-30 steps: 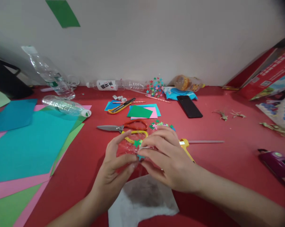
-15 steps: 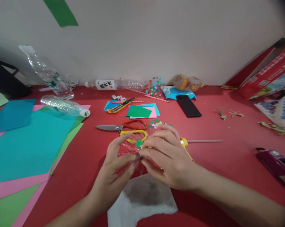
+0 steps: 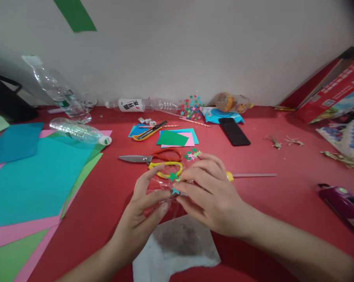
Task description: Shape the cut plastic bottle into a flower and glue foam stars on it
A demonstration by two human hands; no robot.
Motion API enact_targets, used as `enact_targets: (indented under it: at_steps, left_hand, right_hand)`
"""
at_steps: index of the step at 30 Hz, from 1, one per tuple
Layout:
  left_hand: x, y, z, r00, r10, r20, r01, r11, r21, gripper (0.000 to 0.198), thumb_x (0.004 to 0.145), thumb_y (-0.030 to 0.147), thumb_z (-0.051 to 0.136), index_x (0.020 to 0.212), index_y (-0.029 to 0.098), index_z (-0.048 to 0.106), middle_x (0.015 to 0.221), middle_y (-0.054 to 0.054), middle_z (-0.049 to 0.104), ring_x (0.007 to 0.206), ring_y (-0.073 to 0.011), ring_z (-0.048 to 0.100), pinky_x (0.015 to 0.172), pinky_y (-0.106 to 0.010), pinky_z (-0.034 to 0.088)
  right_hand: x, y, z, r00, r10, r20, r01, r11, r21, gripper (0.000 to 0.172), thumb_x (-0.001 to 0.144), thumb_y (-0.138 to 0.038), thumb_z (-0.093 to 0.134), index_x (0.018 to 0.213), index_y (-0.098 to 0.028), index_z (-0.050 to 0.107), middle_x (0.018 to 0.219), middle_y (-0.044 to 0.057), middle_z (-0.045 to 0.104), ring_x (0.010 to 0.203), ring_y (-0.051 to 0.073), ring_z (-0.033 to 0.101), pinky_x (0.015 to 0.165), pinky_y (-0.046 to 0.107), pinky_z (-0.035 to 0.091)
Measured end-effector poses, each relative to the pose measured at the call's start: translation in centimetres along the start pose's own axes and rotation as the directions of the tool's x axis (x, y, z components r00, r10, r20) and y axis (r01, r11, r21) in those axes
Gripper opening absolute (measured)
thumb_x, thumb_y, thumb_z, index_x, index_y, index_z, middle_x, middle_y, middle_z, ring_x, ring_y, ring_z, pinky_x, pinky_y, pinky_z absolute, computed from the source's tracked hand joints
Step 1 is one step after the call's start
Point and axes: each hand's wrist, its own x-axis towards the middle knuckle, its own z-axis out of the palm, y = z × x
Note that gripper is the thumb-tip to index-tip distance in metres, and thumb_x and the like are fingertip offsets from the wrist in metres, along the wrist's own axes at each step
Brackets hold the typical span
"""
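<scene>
My left hand (image 3: 149, 203) is closed round a clear plastic piece (image 3: 159, 183), which is see-through and hard to outline. A green paper star (image 3: 173, 176) and a small blue star (image 3: 175, 190) show on it, with a light-green one partly behind my fingers. My right hand (image 3: 209, 192) is closed, thumb and fingertips at the blue star's right edge; whether they also grip the plastic is hidden. Just beyond the hands lie scissors (image 3: 165, 169) with one red and one yellow handle. Behind my right hand a glue gun with a yellow tip (image 3: 229, 176) is mostly hidden, a glue stick (image 3: 254, 175) beside it.
Loose paper stars (image 3: 191, 154), small coloured sheets (image 3: 173, 138), a yellow box cutter (image 3: 149, 132) and a phone (image 3: 234, 132) lie farther back. Plastic bottles (image 3: 77, 131) and large coloured sheets (image 3: 38, 176) are at left. A stained white cloth (image 3: 179, 243) lies under my hands.
My right fingertips have shifted slightly right, so the blue star between the hands now shows more fully. My left hand keeps its hold on the clear plastic.
</scene>
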Motion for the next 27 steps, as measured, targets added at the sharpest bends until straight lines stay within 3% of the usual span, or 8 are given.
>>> enact_targets:
  at_steps: [12, 21, 27]
  left_hand:
    - [0.21, 0.21, -0.14, 0.994, 0.103, 0.043, -0.108, 0.983, 0.149, 0.033, 0.091, 0.009, 0.051, 0.106, 0.034, 0.066, 0.152, 0.0, 0.038, 0.137, -0.0261, 0.042, 0.11, -0.052, 0.04]
    - [0.22, 0.23, -0.17, 0.992, 0.123, 0.026, -0.126, 0.963, 0.239, 0.034, 0.091, 0.01, 0.051, 0.108, 0.035, 0.066, 0.149, 0.0, 0.038, 0.136, -0.0274, 0.042, 0.108, -0.051, 0.04]
    - [0.12, 0.13, -0.32, 0.983, 0.184, -0.013, -0.167, 0.916, 0.365, 0.025, 0.088, 0.012, 0.057, 0.103, 0.03, 0.063, 0.147, -0.003, 0.039, 0.133, -0.0289, 0.042, 0.107, -0.053, 0.039]
  right_hand:
    - [-0.12, -0.23, 0.01, 0.998, -0.026, -0.063, 0.028, 0.999, 0.03, 0.012, 0.081, -0.008, 0.062, 0.084, -0.018, 0.068, 0.092, 0.003, 0.065, 0.092, 0.018, 0.049, 0.099, 0.045, 0.041]
    - [-0.19, -0.11, -0.13, 0.998, 0.064, 0.023, -0.065, 0.996, 0.055, 0.015, 0.085, -0.019, 0.063, 0.1, -0.018, 0.066, 0.102, 0.005, 0.065, 0.098, 0.02, 0.052, 0.101, 0.046, 0.039]
    - [-0.06, 0.01, -0.83, 0.999, 0.039, -0.001, -0.039, 0.999, 0.015, 0.007, 0.082, -0.013, 0.061, 0.087, -0.019, 0.062, 0.101, 0.003, 0.065, 0.097, 0.019, 0.052, 0.106, 0.049, 0.037]
